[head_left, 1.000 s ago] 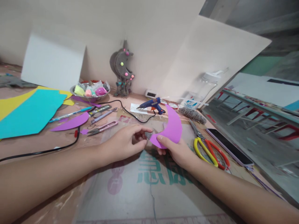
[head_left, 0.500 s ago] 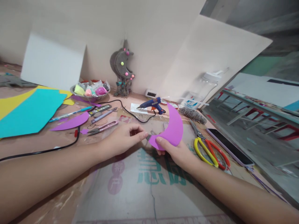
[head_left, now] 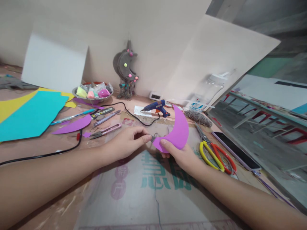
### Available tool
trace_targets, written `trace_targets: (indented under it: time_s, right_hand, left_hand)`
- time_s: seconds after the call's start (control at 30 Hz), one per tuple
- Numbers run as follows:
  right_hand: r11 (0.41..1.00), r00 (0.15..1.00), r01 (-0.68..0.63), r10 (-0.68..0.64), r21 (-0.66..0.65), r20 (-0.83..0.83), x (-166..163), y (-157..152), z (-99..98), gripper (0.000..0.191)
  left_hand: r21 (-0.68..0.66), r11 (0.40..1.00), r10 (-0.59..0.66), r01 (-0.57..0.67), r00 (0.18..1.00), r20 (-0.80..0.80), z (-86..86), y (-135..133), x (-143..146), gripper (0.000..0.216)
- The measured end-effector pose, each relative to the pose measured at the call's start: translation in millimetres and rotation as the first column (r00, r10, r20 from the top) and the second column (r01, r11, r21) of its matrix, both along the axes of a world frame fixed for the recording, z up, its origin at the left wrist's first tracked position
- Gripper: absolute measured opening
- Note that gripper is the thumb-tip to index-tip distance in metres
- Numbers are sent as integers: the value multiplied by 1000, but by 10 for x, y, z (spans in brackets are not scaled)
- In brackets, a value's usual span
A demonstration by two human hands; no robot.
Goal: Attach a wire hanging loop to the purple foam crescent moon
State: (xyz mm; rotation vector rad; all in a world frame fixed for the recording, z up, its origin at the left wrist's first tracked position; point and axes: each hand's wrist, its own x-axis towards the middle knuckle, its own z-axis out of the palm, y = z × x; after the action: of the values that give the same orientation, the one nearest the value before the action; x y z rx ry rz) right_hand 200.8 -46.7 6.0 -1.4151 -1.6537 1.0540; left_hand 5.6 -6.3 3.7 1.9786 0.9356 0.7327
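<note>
My right hand (head_left: pixel 178 155) grips the lower tip of a purple foam crescent (head_left: pixel 178 131), thumb on top, holding it tilted above the cardboard sheet (head_left: pixel 153 188). My left hand (head_left: pixel 127 143) is closed in a pinch on a small thin grey thing (head_left: pixel 153 138) right at the crescent's tip; I cannot make out what it is. The two hands nearly touch over the middle of the table.
Yellow and red scissors (head_left: pixel 213 153) and a phone (head_left: pixel 236 150) lie to the right. A blue glue gun (head_left: pixel 155 107), twine (head_left: pixel 198 117), a plastic jar (head_left: pixel 207 91), snips (head_left: pixel 105 131), a pen (head_left: pixel 72 117), another purple crescent (head_left: pixel 73 125), teal and yellow sheets (head_left: pixel 28 116), a bowl (head_left: pixel 92 94) and a black cord (head_left: pixel 43 155) surround them.
My left hand's fingers closed from a loose curl into a pinch at the crescent's tip. The right hand shifted the crescent slightly up and right.
</note>
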Motion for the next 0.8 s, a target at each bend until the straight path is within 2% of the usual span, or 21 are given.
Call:
trace_targets:
  time_s: [0.27,0.5,0.8]
  right_hand:
    - [1000,1000,13,-14,14,7,-9,-3,26,34]
    - [1000,1000,9,-9,1,10,-8,-8,4,36]
    - [1000,1000,6,-6,12,13,-9,2,14,36]
  left_hand:
    - [9,1000,-20,20,998,54,9,9,1,23]
    - [10,999,-40,40,999,-14,-3,4,5,24]
    - [32,999,-39,39,999,26,12,0,8,23]
